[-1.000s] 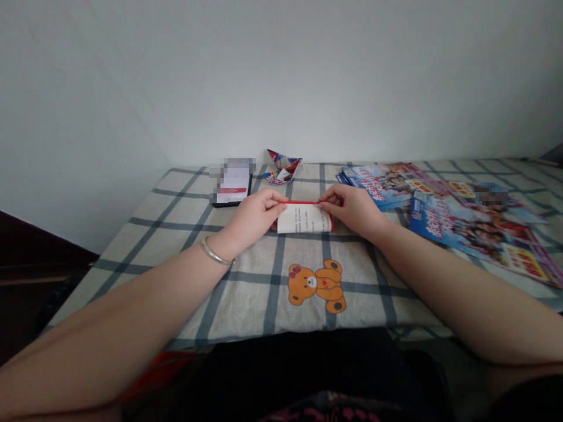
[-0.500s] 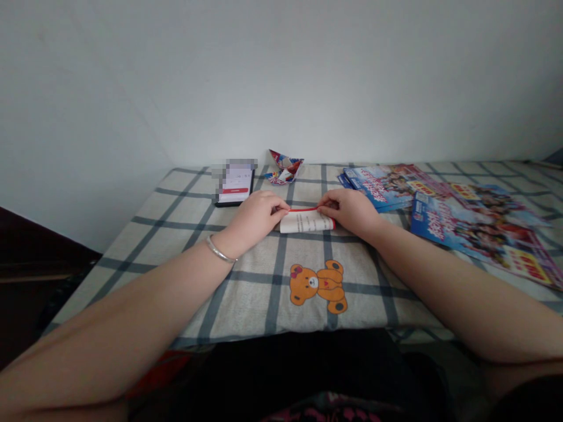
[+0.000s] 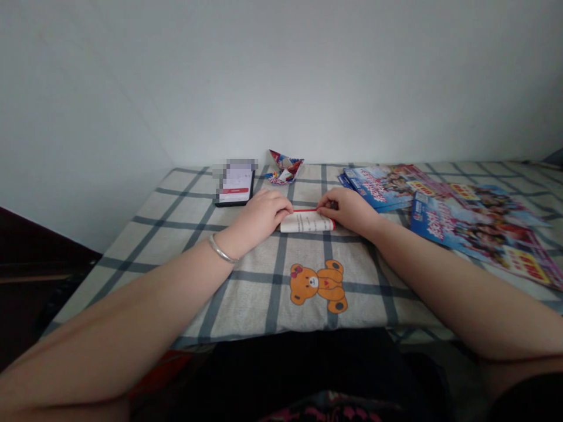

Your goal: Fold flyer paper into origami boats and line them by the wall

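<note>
A small folded piece of paper (image 3: 308,221), white with printed lines and a red upper edge, lies on the checked tablecloth. My left hand (image 3: 269,209) pinches its far left corner between thumb and fingers; a silver bangle circles that wrist. At the far right corner, my right hand (image 3: 345,208) pinches the same red edge, its fingers curled in. Beyond the hands stands a folded paper figure (image 3: 285,167) with pointed tips, made of colourful printed paper.
A phone (image 3: 236,184) with a lit screen leans behind my left hand. Colourful printed flyers (image 3: 479,231) lie to the right, with more flyers (image 3: 387,184) behind them. The tablecloth (image 3: 246,299) carries a printed teddy bear near the front edge. A white wall rises behind the table.
My left hand has shifted slightly to the right along the paper's red edge. The right hand and the paper have hardly moved.
</note>
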{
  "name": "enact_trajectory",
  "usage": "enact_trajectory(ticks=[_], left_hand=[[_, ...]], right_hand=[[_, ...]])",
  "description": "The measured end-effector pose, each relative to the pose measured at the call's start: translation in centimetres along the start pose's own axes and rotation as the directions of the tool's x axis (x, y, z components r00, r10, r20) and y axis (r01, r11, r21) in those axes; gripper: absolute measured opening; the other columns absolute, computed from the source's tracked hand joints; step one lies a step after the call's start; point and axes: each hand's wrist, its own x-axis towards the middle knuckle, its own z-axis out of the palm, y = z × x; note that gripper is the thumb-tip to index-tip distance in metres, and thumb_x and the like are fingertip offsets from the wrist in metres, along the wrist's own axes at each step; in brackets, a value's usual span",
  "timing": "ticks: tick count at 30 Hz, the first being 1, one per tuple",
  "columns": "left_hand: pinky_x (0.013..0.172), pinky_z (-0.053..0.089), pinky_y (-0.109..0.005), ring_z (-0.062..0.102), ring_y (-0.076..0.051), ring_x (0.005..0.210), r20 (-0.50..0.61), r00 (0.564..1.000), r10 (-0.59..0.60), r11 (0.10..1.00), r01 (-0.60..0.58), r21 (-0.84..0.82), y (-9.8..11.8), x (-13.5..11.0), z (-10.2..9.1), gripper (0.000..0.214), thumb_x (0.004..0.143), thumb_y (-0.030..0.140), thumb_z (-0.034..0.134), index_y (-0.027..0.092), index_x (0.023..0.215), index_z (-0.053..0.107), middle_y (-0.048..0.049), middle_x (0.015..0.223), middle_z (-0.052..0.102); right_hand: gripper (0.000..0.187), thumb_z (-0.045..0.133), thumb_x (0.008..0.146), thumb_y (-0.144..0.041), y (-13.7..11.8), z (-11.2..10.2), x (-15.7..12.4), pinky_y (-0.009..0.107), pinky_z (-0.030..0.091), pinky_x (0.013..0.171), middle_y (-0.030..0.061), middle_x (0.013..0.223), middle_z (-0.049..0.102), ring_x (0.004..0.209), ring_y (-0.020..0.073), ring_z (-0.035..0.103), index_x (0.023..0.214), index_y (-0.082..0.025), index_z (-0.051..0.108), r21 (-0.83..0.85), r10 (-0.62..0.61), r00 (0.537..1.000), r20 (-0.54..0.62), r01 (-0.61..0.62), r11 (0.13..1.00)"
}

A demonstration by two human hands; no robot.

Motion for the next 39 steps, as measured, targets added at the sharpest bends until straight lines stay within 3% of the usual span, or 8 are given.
enact_trajectory(ticks=[4, 10, 16, 22, 26, 31, 39], left_hand=[[0.092, 0.047, -0.037, 0.061, -0.021, 0.095, 0.047, 0.997, 0.055, 0.998, -0.057, 0.033, 0.2, 0.3, -0.5, 0.016, 0.093, 0.015, 0.058, 0.018, 0.092, 0.074, -0.0047, 0.092, 0.072], [0.077, 0.047, -0.033, 0.061, -0.018, 0.080, 0.147, 0.985, 0.093, 0.993, -0.103, 0.066, 0.2, 0.6, -1.6, 0.030, 0.097, 0.030, 0.056, 0.016, 0.079, 0.075, -0.0057, 0.082, 0.069], [0.080, 0.048, -0.035, 0.061, -0.021, 0.086, 0.181, 0.982, 0.046, 0.981, -0.078, 0.175, 1.5, 0.3, -1.9, 0.027, 0.096, 0.032, 0.056, 0.017, 0.092, 0.078, -0.0074, 0.086, 0.068], [0.082, 0.049, -0.035, 0.062, -0.020, 0.086, 0.151, 0.987, 0.055, 0.947, -0.099, 0.306, 2.5, -0.1, -1.5, 0.028, 0.096, 0.027, 0.052, 0.015, 0.090, 0.077, -0.0075, 0.088, 0.067], [0.082, 0.049, -0.037, 0.062, -0.022, 0.086, 0.143, 0.988, 0.051, 0.945, -0.094, 0.312, 2.6, -0.2, -1.3, 0.030, 0.097, 0.025, 0.050, 0.014, 0.088, 0.076, -0.0082, 0.088, 0.066], [0.082, 0.050, -0.037, 0.061, -0.022, 0.086, 0.144, 0.988, 0.061, 0.937, -0.106, 0.332, 2.6, -0.3, -1.1, 0.031, 0.099, 0.027, 0.049, 0.012, 0.088, 0.075, -0.0093, 0.088, 0.065], [0.086, 0.050, -0.035, 0.061, -0.021, 0.089, 0.116, 0.991, 0.070, 0.934, -0.106, 0.342, 2.6, -0.5, -0.6, 0.028, 0.098, 0.026, 0.051, 0.012, 0.089, 0.073, -0.0094, 0.092, 0.065]], right_hand=[[0.007, 0.068, 0.085, -0.022, -0.1, 0.0, 0.0, 0.029, 0.042, 0.068, 0.0033, 0.081, 0.068, 0.073, 0.0154, 0.057, 0.084, -0.019, 0.075, 0.010, -0.011, 1.000, 0.003, 0.011, 1.000], [0.015, 0.067, 0.084, -0.016, 0.1, -0.3, 0.3, 0.030, 0.045, 0.075, 0.0026, 0.084, 0.072, 0.081, 0.0168, 0.061, 0.090, -0.022, 0.080, 0.052, -0.041, 0.999, 0.034, 0.039, 0.998], [0.017, 0.068, 0.087, -0.031, 0.0, -1.2, 0.1, 0.033, 0.047, 0.078, 0.0052, 0.087, 0.073, 0.085, 0.0195, 0.063, 0.096, -0.024, 0.081, 0.028, -0.132, 0.986, 0.100, 0.130, 0.991], [0.033, 0.070, 0.085, -0.048, -1.0, -1.5, -0.7, 0.036, 0.047, 0.082, 0.0078, 0.092, 0.070, 0.088, 0.0221, 0.061, 0.104, -0.023, 0.080, -0.062, -0.156, 0.982, 0.103, 0.163, 0.985], [0.032, 0.071, 0.084, -0.044, -1.9, -1.0, -1.2, 0.040, 0.045, 0.089, 0.0102, 0.099, 0.072, 0.094, 0.0258, 0.062, 0.102, -0.019, 0.080, -0.204, -0.178, 0.982, 0.067, 0.188, 0.961], [0.025, 0.064, 0.090, -0.032, -2.9, -0.6, -1.4, 0.036, 0.046, 0.089, 0.0102, 0.103, 0.072, 0.097, 0.0244, 0.063, 0.103, -0.017, 0.078, -0.180, -0.237, 0.966, 0.101, 0.252, 0.951], [0.029, 0.060, 0.093, -0.039, -4.0, -0.2, -1.6, 0.036, 0.046, 0.084, 0.0108, 0.094, 0.069, 0.092, 0.0248, 0.062, 0.096, -0.016, 0.077, -0.272, -0.211, 0.973, 0.094, 0.229, 0.934]])
